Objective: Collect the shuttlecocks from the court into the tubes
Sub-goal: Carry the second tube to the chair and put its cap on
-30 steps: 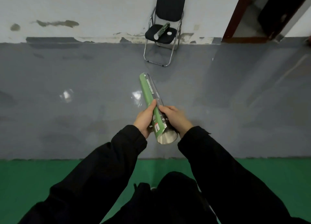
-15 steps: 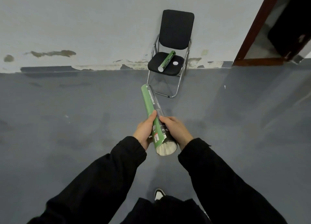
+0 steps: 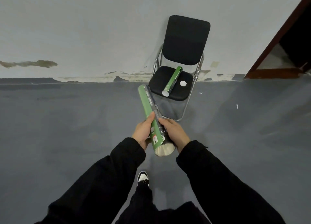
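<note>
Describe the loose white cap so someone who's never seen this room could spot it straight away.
Find the black folding chair standing against the wall. On its seat lies a green tube, and just to the right of it sits the white cap. It is a small flat disc lying on its own, unlike the white disc that closes the near end of that tube.

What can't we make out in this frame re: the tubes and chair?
- Held tube, head view: far end faces away, cap unknown; count inside hidden by its wall.
- Left hand, right hand: fingers wrap behind the tube.
- Tube on chair: contents hidden.
- White disc on seat: too small to identify.
</note>
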